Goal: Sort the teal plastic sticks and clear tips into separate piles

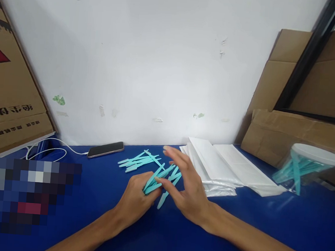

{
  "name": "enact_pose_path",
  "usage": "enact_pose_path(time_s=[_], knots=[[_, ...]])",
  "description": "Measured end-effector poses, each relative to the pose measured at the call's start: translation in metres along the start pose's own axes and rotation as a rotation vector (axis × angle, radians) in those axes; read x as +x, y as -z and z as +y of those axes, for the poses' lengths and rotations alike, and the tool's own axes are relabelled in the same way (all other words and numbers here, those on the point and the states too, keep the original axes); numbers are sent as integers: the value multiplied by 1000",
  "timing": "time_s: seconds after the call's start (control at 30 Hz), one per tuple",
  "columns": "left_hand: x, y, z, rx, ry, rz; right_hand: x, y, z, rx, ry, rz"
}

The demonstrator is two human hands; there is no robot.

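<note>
My left hand (139,193) is closed round a bunch of turquoise eyebrow razors (155,181), slim plastic sticks whose ends fan out above the fist. Beside it, my right hand (187,187) has its fingers stretched up and apart, with the thumb tip against or just over the bunch. More razors (175,178) show behind the right hand, partly hidden by it, one with its pale end pointing down. On the blue table (158,242), a loose pile of the same razors (138,161) lies beyond my left hand.
White plastic bags or sleeves (211,163) lie stacked beyond my right hand. A clear tub with a white lid (317,154) holds more razors at the right. A phone (106,149) with a cable lies near the wall. Cardboard boxes (11,78) stand at both sides. A blurred-out patch covers the left.
</note>
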State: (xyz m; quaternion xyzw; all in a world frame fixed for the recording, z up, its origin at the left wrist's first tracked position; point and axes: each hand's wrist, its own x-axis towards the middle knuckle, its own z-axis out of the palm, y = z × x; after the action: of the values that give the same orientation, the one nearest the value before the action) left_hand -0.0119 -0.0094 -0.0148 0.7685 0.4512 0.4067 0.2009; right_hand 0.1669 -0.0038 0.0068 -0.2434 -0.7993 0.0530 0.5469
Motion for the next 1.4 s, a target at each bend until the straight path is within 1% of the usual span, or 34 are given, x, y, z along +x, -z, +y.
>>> enact_pose_path(time_s=[0.07,0.13,0.2,0.27,0.37,0.43,0.5,0.57,0.63,0.7,0.8,0.93,1.0,1.1,1.17,1.23,1.33,1.4], knots=[[0,0,-1,-20,1,-53,0,1,-4,38,38,-59],[0,1,-1,-34,2,-87,0,3,-9,67,22,-66],[0,2,-2,-34,-5,-81,0,5,-13,82,-36,-87],[2,3,-3,-25,-18,-55,-1,6,-14,81,-62,-148],[6,5,-5,-17,-34,-52,-2,7,-14,50,-48,-235],[7,6,-5,-21,-39,-54,-3,9,-13,41,-39,-237],[7,6,-4,-34,-36,-33,-3,10,-12,42,9,-171],[5,5,-3,-75,-1,15,-2,11,-11,23,114,-110],[3,3,-1,-134,56,75,-2,10,-9,-25,227,-113],[1,0,-1,-188,109,128,-1,9,-7,-74,273,-152],[2,-3,-2,-233,143,136,0,6,-5,-113,231,-188],[4,-5,-6,-274,151,47,0,4,-4,-146,169,-235],[4,-6,-8,-281,158,13,0,3,-4,-140,163,-233],[3,-6,-9,-264,166,-14,0,3,-3,-128,195,-193],[3,-5,-9,-240,163,-16,1,5,0,-145,189,-185],[4,-5,-9,-217,153,-5,3,7,3,-159,142,-193],[6,-3,-9,-189,139,13,4,9,6,-132,75,-192],[8,-2,-9,-168,135,14,3,9,6,-103,64,-179]])
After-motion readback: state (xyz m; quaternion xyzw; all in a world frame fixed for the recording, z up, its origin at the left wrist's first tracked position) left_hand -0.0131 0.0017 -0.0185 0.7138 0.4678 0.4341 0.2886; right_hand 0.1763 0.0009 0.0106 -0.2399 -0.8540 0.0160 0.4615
